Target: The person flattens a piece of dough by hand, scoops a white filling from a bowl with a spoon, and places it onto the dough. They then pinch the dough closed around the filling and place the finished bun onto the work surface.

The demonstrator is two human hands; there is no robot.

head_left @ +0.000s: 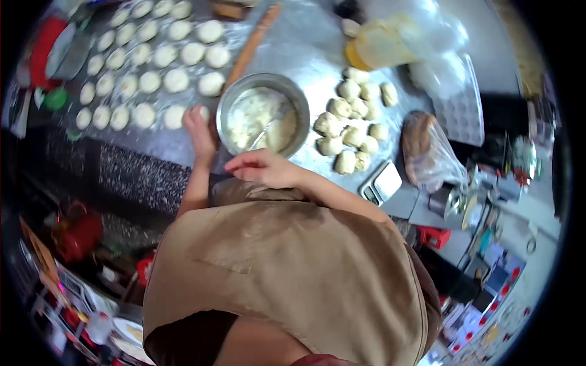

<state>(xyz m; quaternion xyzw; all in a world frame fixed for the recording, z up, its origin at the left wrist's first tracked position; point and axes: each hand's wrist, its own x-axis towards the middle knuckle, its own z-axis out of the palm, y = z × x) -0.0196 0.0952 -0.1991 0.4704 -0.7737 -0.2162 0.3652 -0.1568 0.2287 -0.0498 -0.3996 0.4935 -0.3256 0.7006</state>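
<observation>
My left hand (200, 131) is at the near end of the rows of dough balls, its fingers closed around a dough ball (204, 112) that is mostly hidden by them. Beside that ball lies another floured dough ball (174, 117). My right hand (262, 168) hovers at the near rim of a metal bowl (224, 104), fingers loosely bent and apart, with nothing visible in them. Inside the bowl is a pale, creamy filling (253, 113) with a metal spoon (262, 134) leaning in it. A wooden rolling pin (250, 49) lies behind the bowl, pointing away from me.
Flattened dough balls (141, 53) fill the left of the metal table (299, 36). Unshaped dough pieces (351, 135) lie right of the bowl. Farther right are a scale (381, 184), a bagged loaf (421, 146), a jug of yellow liquid (378, 46) and a white tray (461, 113).
</observation>
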